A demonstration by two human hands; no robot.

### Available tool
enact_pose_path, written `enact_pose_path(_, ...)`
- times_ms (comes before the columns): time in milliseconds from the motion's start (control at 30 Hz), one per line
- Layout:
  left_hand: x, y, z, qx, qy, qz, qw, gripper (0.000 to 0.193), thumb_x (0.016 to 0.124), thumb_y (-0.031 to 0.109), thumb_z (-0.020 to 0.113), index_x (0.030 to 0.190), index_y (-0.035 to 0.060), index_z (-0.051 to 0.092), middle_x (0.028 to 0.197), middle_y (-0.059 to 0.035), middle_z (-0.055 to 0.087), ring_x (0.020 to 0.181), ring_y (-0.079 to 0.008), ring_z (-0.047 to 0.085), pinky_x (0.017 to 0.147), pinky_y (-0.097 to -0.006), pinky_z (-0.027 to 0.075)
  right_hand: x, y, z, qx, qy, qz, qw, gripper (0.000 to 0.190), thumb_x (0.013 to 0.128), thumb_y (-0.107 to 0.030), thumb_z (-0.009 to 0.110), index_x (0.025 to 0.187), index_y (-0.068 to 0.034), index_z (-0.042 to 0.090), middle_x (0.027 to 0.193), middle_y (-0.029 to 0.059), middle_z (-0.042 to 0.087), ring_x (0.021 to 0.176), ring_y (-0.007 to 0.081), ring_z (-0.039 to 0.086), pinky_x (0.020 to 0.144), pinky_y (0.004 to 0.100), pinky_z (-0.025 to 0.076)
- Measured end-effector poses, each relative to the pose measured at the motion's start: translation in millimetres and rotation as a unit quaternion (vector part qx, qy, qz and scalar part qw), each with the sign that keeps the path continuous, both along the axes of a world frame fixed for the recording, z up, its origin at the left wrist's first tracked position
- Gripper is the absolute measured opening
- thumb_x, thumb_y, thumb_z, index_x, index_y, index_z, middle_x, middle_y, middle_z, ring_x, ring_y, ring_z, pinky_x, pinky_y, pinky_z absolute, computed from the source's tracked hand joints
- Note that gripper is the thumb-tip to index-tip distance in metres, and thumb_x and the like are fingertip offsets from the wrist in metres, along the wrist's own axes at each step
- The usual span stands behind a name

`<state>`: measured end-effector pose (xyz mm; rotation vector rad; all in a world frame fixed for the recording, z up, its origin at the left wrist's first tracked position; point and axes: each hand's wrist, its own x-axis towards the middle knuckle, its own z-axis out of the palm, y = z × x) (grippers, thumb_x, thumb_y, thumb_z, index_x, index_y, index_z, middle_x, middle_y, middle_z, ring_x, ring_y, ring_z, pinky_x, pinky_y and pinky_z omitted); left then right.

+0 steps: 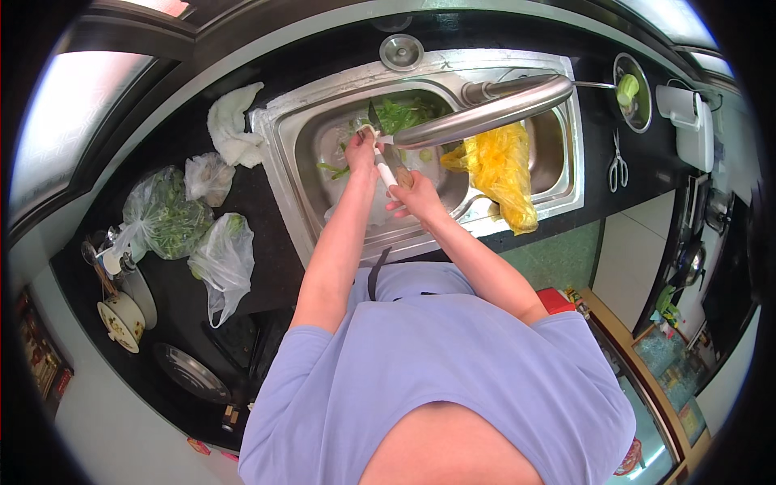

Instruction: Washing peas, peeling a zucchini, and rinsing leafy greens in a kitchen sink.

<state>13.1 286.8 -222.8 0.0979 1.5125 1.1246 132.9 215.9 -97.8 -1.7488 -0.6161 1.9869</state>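
Note:
Over the left basin of a steel double sink (285, 139), my right hand (418, 197) grips the white handle of a knife (386, 173). The knife points up and left towards my left hand (362, 148), which holds a small pale piece at the blade; what it is I cannot tell. A dark blade tip shows above my left fingers. Green leaves (403, 115) lie in the basin beyond my hands, and green pieces (333, 170) lie at its left. A steel faucet (485, 112) reaches over the basin from the right.
A yellow plastic bag (500, 176) lies across the divider and right basin. Scissors (618, 170) and a metal bowl (644, 91) with a green vegetable piece are on the right counter. Bagged greens (167, 212), another plastic bag (224, 260) and a white cloth (233, 124) lie left.

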Motion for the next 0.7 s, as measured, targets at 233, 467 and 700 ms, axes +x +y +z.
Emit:
enact_pose_path(233, -4, 4, 8, -0.052, -0.038, 0.039, 0.997, 0.023, 0.099, 0.024, 0.052, 0.096, 0.003, 0.063, 0.077, -0.0063, 0.063, 0.062, -0.0159, 0.06, 0.051, -0.0323, 0.048, 7, 19, -2, 0.003, 0.034, 0.037, 0.999, 0.036, 0.088, -0.017, 0.065, 0.114, 0.005, 0.052, 0.095, 0.0132, 0.066, 0.071, 0.0198, 0.071, 0.052, 0.0277, 0.056)
enact_pose_path(467, 7, 2, 0, -0.052, -0.063, -0.068, 0.994, 0.031, 0.097, 0.019, 0.051, 0.118, -0.0032, 0.051, 0.1, -0.0127, 0.061, 0.081, -0.0273, 0.063, 0.067, -0.0422, 0.054, 2, 55, 4, 0.131, -0.227, 0.295, 0.919, 0.02, 0.085, -0.013, 0.061, 0.094, 0.005, 0.058, 0.082, 0.0199, 0.068, 0.069, 0.0279, 0.071, 0.058, 0.04, 0.057)
enact_pose_path(700, 16, 41, 28, -0.049, -0.063, -0.018, 0.997, 0.033, 0.097, 0.018, 0.048, 0.119, -0.0062, 0.053, 0.113, -0.0172, 0.062, 0.093, -0.0303, 0.065, 0.081, -0.0444, 0.055, 34, 55, 45, 0.273, -0.394, 0.374, 0.794, 0.017, 0.083, -0.009, 0.053, 0.095, 0.001, 0.059, 0.088, 0.0225, 0.069, 0.083, 0.0377, 0.069, 0.07, 0.0465, 0.055)
